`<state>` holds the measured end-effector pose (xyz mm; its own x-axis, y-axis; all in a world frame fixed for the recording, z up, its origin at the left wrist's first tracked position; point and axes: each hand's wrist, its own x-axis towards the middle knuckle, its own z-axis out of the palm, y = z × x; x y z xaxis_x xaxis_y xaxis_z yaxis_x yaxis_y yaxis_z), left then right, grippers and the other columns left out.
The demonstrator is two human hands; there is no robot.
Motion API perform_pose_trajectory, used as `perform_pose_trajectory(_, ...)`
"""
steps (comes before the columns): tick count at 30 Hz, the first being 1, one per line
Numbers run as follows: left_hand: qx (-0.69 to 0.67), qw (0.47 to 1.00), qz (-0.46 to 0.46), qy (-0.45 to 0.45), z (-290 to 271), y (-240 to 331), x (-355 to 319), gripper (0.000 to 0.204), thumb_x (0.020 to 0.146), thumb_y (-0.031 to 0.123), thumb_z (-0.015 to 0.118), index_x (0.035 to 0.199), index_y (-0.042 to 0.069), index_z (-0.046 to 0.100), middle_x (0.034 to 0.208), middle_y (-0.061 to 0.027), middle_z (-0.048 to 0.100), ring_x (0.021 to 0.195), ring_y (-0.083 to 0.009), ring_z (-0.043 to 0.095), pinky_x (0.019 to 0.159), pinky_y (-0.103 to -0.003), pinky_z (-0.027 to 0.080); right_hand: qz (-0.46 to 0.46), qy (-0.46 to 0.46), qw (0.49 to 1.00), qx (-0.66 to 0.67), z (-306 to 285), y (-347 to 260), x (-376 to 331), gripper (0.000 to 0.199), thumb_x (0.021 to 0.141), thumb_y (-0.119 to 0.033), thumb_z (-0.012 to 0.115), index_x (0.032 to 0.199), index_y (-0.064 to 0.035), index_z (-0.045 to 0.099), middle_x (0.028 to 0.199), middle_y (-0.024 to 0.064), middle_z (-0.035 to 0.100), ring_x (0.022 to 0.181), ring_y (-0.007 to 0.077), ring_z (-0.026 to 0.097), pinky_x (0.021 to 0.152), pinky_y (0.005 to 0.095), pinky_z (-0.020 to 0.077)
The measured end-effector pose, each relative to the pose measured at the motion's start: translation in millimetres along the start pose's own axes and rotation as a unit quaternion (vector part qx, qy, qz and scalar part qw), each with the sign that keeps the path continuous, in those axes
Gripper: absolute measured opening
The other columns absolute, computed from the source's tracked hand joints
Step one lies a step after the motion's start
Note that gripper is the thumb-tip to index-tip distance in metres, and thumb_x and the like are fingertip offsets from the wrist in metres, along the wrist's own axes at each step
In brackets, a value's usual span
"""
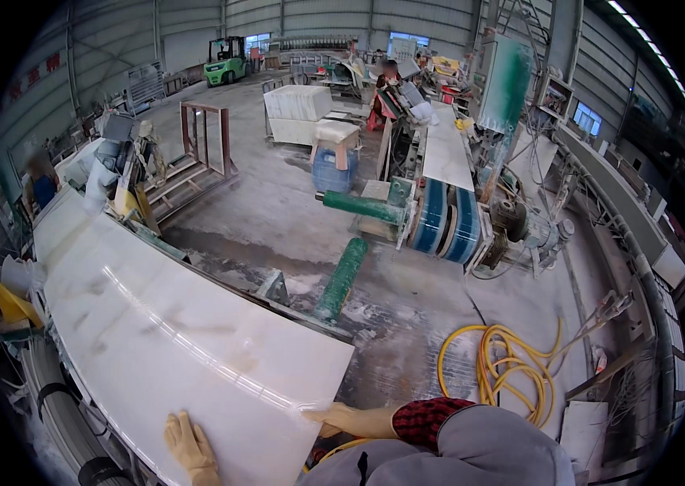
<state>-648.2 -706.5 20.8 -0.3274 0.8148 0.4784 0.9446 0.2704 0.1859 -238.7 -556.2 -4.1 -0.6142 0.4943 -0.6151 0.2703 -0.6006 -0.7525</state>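
White slab point(188, 324) lies under left grip point(191, 450), edge touching right grip point(337, 418).

Long metal frame point(302, 317), mostly hidden, under a glossy white slab point(172, 340).

- Left hand point(191, 449): gloved, flat on white slab point(172, 332)
- Right hand point(337, 417): gloved, at slab's right edge
- Yellow hose point(484, 364): coiled on floor point(423, 296)

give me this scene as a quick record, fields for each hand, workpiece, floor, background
Left: beige-gloved left hand, fingers extended, on the slab
Right: beige-gloved right hand, at the slab's right edge, grip unclear
Workpiece: glossy white flat slab
Floor: loosely coiled yellow hose, right of the slab
Background: green forklift, far left of centre
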Motion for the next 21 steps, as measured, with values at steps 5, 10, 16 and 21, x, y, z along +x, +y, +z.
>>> perform_pose_trajectory(5, -0.129, 0.959, -0.167, -0.189, -23.2, -8.7, 38.5, 0.060, 0.102, 0.028, 0.088, 0.152, -0.003, 0.075, 0.126, -0.0272, 0.086, 0.120, -0.0474, 0.080, 0.111, -0.054, 0.062, -0.002, 0.016, 0.998, -0.061, -3.0, 4.5, 0.3, 0.080, 0.114, -0.075, 0.074, 0.129, 0.0020, 0.087, 0.112, 0.0209, 0.092, 0.101, 0.0300, 0.091, 0.090, 0.0379, 0.0719)
perform_pose_trajectory(10, -0.171, 0.894, -0.285, -0.301, -18.4, -45.5, 74.4, 0.057, 0.103, 0.044, 0.091, 0.134, -0.004, 0.087, 0.110, -0.0202, 0.091, 0.103, -0.0313, 0.086, 0.100, -0.046, 0.065, 0.057, 0.027, 0.990, -0.129, -9.1, 23.3, 20.5, 0.080, 0.114, -0.074, 0.073, 0.136, 0.0018, 0.085, 0.121, 0.0197, 0.091, 0.110, 0.0293, 0.091, 0.095, 0.0390, 0.0727)
perform_pose_trajectory(16, -0.136, 0.932, -0.220, -0.254, -46.5, -24.2, 74.9, 0.057, 0.102, 0.052, 0.091, 0.118, -0.003, 0.090, 0.093, -0.0149, 0.088, 0.083, -0.0264, 0.081, 0.085, -0.043, 0.064, 0.031, -0.100, 0.994, 0.030, -13.9, 71.5, 65.0, 0.063, 0.118, -0.062, 0.075, 0.144, -0.0043, 0.083, 0.140, 0.0183, 0.086, 0.124, 0.0252, 0.086, 0.098, 0.0391, 0.0714)
perform_pose_trajectory(21, -0.041, 0.932, -0.187, -0.308, -123.8, 9.0, 74.6, 0.070, 0.112, 0.069, 0.078, 0.144, 0.007, 0.087, 0.137, -0.0242, 0.088, 0.120, -0.0411, 0.084, 0.109, -0.049, 0.066, -0.041, -0.197, 0.979, 0.027, -19.8, 104.3, 83.5, 0.049, 0.122, -0.045, 0.075, 0.150, -0.0055, 0.080, 0.152, 0.0166, 0.082, 0.134, 0.0245, 0.082, 0.105, 0.0405, 0.0691)
